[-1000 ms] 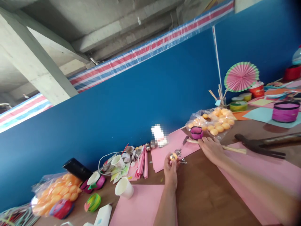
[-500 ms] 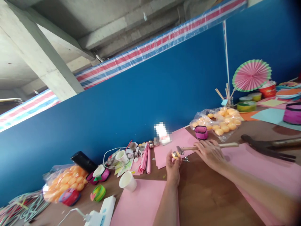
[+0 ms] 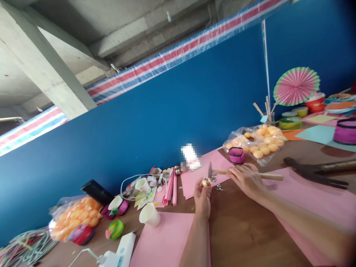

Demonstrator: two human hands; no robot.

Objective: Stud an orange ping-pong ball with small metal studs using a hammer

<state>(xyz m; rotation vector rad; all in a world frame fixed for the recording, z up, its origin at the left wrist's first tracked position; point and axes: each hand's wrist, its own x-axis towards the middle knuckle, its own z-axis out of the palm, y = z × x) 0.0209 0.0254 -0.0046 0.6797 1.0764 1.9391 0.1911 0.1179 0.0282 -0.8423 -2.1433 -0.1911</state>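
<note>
Hammer (image 3: pixel 221 172) in play, and its head hung just off the orange ball (image 3: pixel 204 183), at one o'clock! The left hand (image 3: pixel 202 198) pinched that ball with thumb and fingers, seemingly to leave the silvery patch on top bare, though blur hid what the patch was. The right hand (image 3: pixel 247 180) wrapped the handle partway along, likely for finer control. Silvery bits (image 3: pixel 219 187) lay near the ball, around four o'clock, handy for picking.
</note>
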